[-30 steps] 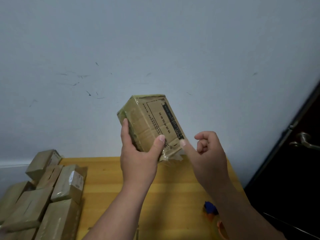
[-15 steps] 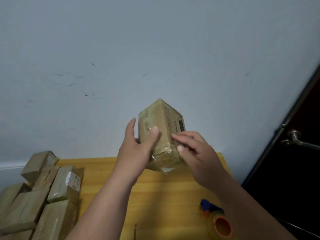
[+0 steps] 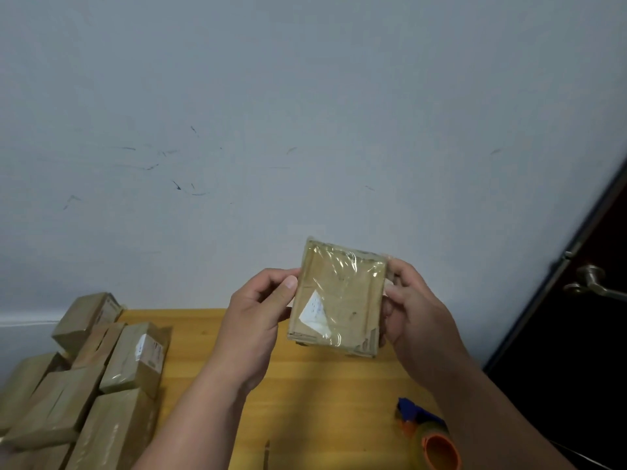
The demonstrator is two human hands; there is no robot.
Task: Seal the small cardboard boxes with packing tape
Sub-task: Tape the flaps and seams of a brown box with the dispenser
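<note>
1. Nearest, below the right hand's fingers: tape dispenser [image 3: 431, 435] on the table [image 3: 339, 395], orange core facing up, blue part behind it (partly hidden by the right forearm).
2. Below and well left of the left hand's fingers: pile of small cardboard boxes [image 3: 78, 388] on the table's left side, most glossy with tape, one showing a white label.
3. Left hand [image 3: 254, 323]: fingers curled round the left edge of the held box [image 3: 337, 296], thumb tip on its front face near the top left corner.
4. Right hand [image 3: 417, 317]: fingers curled round the box's right edge, thumb pressed on the right rim about mid-height.
5. The box sits between the two sets of fingers, lifted clear of the table, broad face toward the camera, slightly tilted. Clear packing tape wrinkled across that face; a torn white label scrap under the tape, lower left.
6. Beyond the fingers: scuffed pale wall [image 3: 305, 113].
7. Far right of the right fingers: dark door [image 3: 583, 334] with a metal lever handle [image 3: 592, 286].
</note>
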